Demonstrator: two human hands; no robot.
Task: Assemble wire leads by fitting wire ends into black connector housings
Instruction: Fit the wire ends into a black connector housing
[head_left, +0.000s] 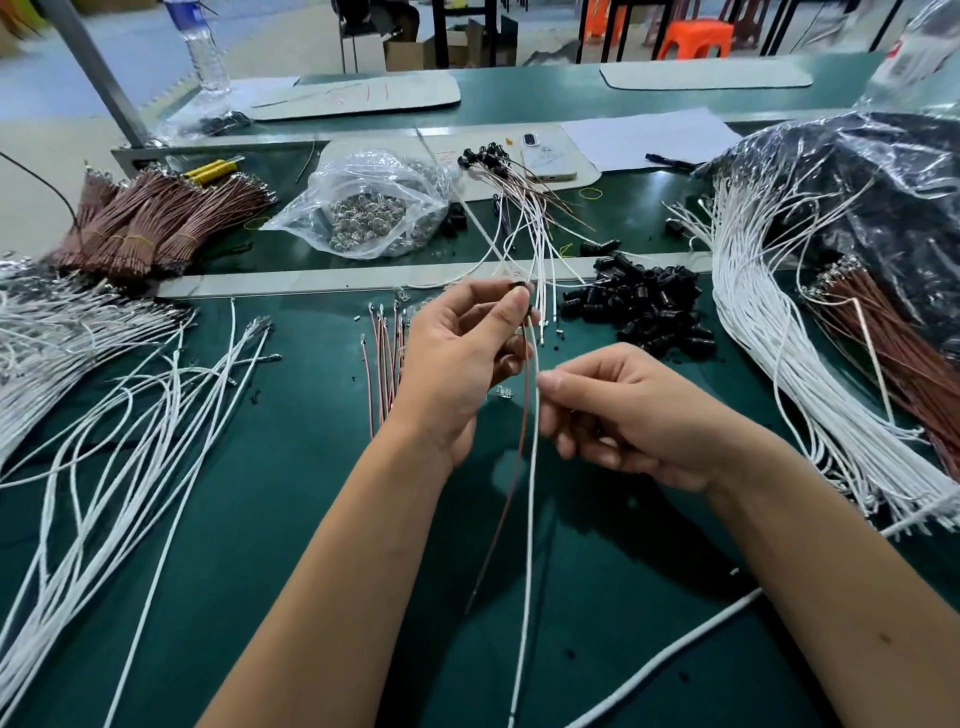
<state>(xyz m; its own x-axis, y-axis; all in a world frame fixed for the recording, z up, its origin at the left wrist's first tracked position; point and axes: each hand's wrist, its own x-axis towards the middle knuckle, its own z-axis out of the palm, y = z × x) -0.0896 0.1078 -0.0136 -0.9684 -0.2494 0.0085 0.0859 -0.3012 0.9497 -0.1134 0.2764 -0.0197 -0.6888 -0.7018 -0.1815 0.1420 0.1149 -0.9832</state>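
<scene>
Left hand (457, 353) pinches black housing (519, 287); right hand (639, 421) pinches white wire (530, 499).

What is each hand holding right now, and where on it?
The left hand pinches a small black connector housing at its top, thumb over it. The right hand pinches the thin white wire just below the housing.

A dark green table top (270, 519) is showing under white wires (104, 415) at left, brown wire bundles (156, 218) at upper left, black connector housings (649, 306) at centre right, and orange stools (696, 39) at top right.
</scene>
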